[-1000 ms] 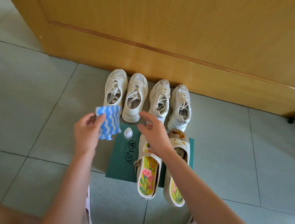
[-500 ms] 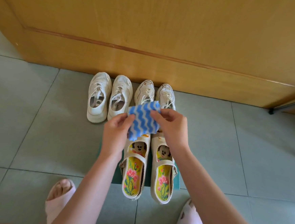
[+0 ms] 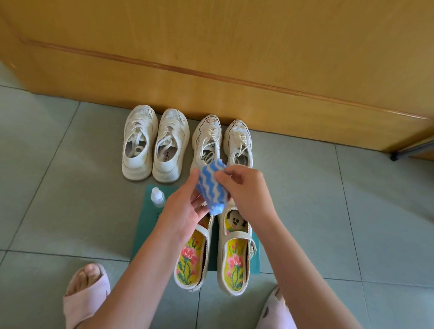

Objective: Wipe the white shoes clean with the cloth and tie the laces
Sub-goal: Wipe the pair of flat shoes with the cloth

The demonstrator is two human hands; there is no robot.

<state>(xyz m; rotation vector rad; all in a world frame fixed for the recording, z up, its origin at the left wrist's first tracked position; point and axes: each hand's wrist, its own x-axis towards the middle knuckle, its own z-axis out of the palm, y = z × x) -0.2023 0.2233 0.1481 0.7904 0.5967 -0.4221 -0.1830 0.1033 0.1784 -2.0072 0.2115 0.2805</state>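
Preparation is the step in hand. The blue-and-white wavy-striped cloth (image 3: 210, 187) is bunched into a pad between both hands, and no shoe is being wiped yet. The left hand (image 3: 183, 213) curls its fingers round the cloth's lower end, and the right hand (image 3: 245, 190) pinches its upper edge. Just beyond the fingers, four white lace-up sneakers (image 3: 207, 140) stand with their toes to the yellow wooden door (image 3: 220, 47); their laces look untied. Left of the left fingers, a small clear plastic bottle (image 3: 157, 196) stands on a flat green mat (image 3: 145, 231). Below the fingers lie cream strapped shoes (image 3: 235, 251). Next, probably, one hand takes the pad alone while the other steadies a sneaker.
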